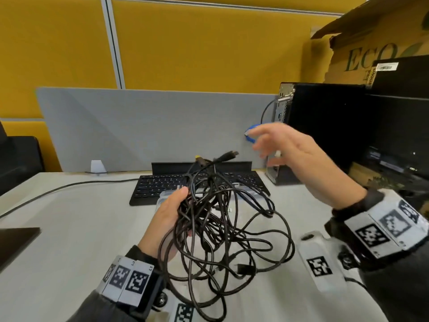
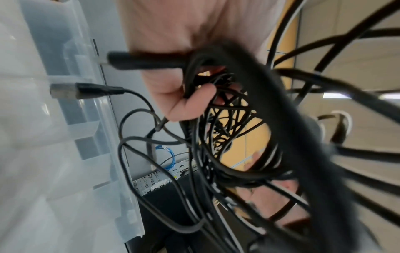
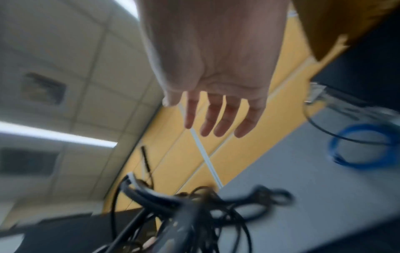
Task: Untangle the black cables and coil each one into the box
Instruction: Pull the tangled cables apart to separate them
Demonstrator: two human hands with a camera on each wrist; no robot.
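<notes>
A tangled bundle of black cables (image 1: 222,231) hangs in the air above the desk, with several plugs sticking out at the top. My left hand (image 1: 169,214) grips the bundle on its left side, fingers curled round a clump of strands (image 2: 194,95). A clear plastic box (image 1: 167,197) lies behind the bundle, in front of the keyboard; its ribbed wall (image 2: 71,109) fills the left of the left wrist view. My right hand (image 1: 285,149) hovers to the upper right of the tangle, fingers (image 3: 218,119) spread and straight, holding nothing. The cables (image 3: 190,217) lie below it.
A black keyboard (image 1: 157,184) lies at the back of the white desk (image 1: 69,228). A black computer tower (image 1: 320,126) with a blue cable loop (image 3: 363,145) stands at the right, a cardboard box (image 1: 371,43) above it. A grey divider (image 1: 139,126) closes the rear.
</notes>
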